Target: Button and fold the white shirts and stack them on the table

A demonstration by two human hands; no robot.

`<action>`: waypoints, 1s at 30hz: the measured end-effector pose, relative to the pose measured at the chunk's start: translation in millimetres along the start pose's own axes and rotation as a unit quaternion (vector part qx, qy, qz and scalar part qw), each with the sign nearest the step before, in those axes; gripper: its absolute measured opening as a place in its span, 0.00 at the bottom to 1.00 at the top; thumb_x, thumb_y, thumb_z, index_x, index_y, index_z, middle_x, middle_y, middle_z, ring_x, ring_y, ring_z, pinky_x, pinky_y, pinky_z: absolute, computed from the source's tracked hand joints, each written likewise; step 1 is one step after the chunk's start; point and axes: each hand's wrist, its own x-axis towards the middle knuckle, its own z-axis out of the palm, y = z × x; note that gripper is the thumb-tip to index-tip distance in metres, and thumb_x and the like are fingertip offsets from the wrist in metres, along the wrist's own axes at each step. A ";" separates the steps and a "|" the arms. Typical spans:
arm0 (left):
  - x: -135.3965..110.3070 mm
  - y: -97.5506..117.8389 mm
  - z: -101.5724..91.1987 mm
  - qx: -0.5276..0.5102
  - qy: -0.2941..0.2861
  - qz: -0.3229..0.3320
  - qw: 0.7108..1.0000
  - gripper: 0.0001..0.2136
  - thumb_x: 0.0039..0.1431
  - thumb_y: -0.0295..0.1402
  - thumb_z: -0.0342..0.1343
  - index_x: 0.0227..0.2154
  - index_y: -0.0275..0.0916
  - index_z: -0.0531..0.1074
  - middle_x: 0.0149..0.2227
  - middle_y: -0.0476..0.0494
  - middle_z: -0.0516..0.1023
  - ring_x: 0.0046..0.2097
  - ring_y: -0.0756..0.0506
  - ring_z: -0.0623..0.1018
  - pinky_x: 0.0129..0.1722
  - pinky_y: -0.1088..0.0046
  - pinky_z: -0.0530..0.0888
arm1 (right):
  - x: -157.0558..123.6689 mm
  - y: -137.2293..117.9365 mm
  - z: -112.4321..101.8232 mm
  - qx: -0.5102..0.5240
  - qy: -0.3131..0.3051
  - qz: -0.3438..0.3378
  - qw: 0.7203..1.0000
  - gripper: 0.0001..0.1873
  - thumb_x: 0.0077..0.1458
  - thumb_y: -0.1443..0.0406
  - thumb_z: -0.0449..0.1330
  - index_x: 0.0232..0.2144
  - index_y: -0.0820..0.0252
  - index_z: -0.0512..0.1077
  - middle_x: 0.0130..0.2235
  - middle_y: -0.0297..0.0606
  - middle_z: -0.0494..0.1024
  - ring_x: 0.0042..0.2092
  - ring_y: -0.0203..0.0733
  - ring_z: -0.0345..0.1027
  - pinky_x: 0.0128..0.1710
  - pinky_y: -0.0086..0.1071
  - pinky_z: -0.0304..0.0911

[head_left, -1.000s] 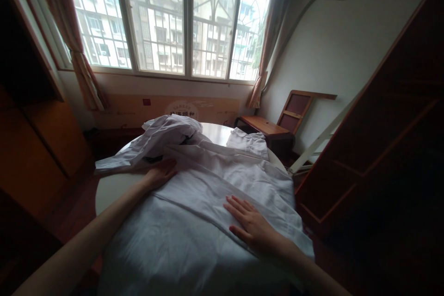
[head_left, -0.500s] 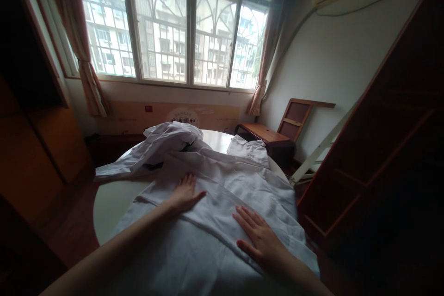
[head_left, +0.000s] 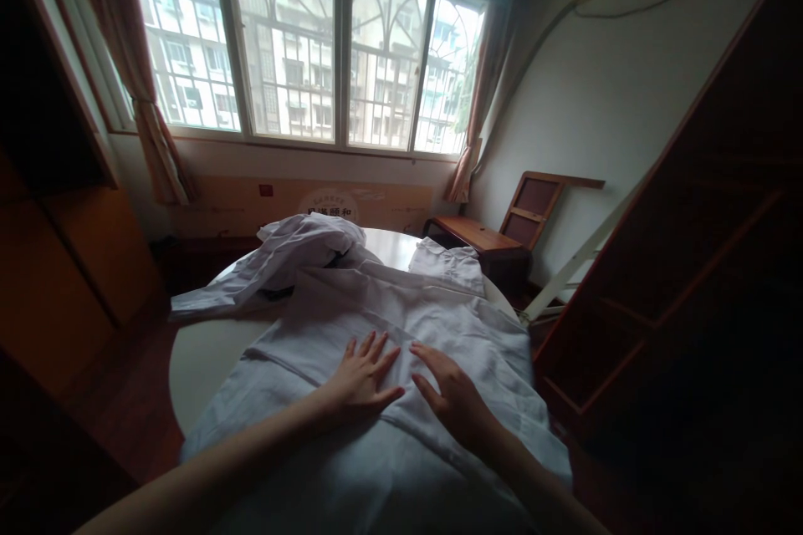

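Note:
A large white cloth garment (head_left: 326, 326) lies spread over the round white table (head_left: 194, 359), its near part reaching the bottom of the view. My left hand (head_left: 364, 376) rests palm down on it with the fingers spread. Close by on the right, my right hand (head_left: 455, 397) touches or hovers just over the same cloth, fingers apart and slightly bent. Neither hand grips anything. Behind the spread garment sits a crumpled white garment (head_left: 294, 251), with one sleeve stretching left. At the back right of the table is a folded white garment (head_left: 447, 266).
A wooden bench or low table (head_left: 483, 234) stands past the table's back right, with a wooden frame (head_left: 533, 205) leaning by it. At right rises a large dark wood panel (head_left: 652, 292). Orange cabinets (head_left: 81, 259) line the left. A barred window (head_left: 282, 50) is ahead.
My left hand has moved right and slightly nearer across the cloth. My right hand has shifted up and left, so both hands are now close together. The view has tilted down slightly.

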 end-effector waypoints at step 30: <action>1.3 -138.4 -28.8 0.141 0.098 -0.225 0.959 0.24 0.59 0.41 0.39 0.55 0.34 0.59 0.61 0.35 0.57 0.62 0.38 0.54 0.57 0.59 0.55 | -97.5 109.7 -11.2 0.184 0.371 0.325 0.850 0.27 0.51 0.53 0.48 0.50 0.62 0.59 0.42 0.49 0.73 0.41 0.50 0.71 0.38 0.43 0.69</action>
